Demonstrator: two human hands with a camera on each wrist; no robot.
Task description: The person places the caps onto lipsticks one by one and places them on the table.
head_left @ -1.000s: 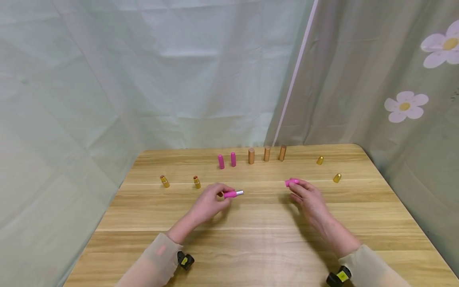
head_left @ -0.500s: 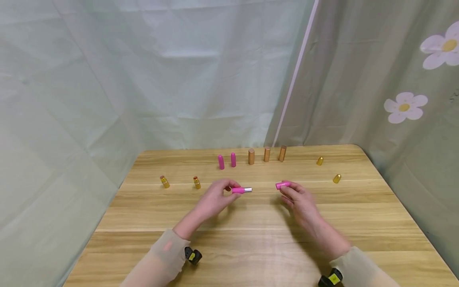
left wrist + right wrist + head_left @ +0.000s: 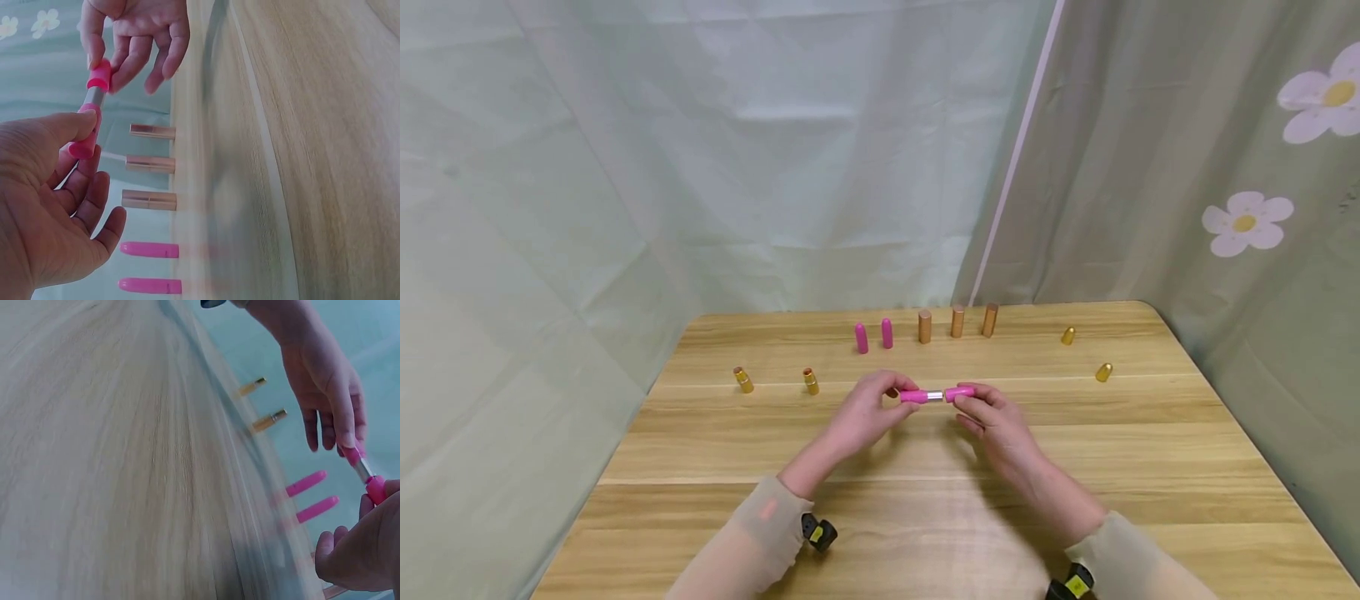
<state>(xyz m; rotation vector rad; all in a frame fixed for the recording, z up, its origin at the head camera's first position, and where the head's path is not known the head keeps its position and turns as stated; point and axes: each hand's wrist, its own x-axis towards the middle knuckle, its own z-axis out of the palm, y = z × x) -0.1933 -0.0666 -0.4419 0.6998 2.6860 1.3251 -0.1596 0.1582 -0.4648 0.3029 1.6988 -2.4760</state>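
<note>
Above the middle of the table, my left hand (image 3: pixel 867 417) pinches the pink lipstick base (image 3: pixel 914 397), whose silver tube points right. My right hand (image 3: pixel 1002 429) pinches a pink cap (image 3: pixel 958 393) between thumb and fingers, its open end toward the tube. Base and cap lie nearly in line. In the left wrist view the silver tube (image 3: pixel 94 96) meets the rim of the cap (image 3: pixel 99 75); how far it reaches inside cannot be told. The right wrist view also shows the cap (image 3: pixel 376 489) right at the tube's end.
Behind the hands stand two pink lipsticks (image 3: pixel 887 333) and three copper-coloured tubes (image 3: pixel 957 322). Two gold bases (image 3: pixel 811 382) stand at the left, two gold caps (image 3: pixel 1103 372) at the right. A curtain (image 3: pixel 850 167) hangs behind the table (image 3: pixel 940 533).
Both hands have moved toward each other, the left to the right and the right to the left. The gap between base and cap has closed almost entirely.
</note>
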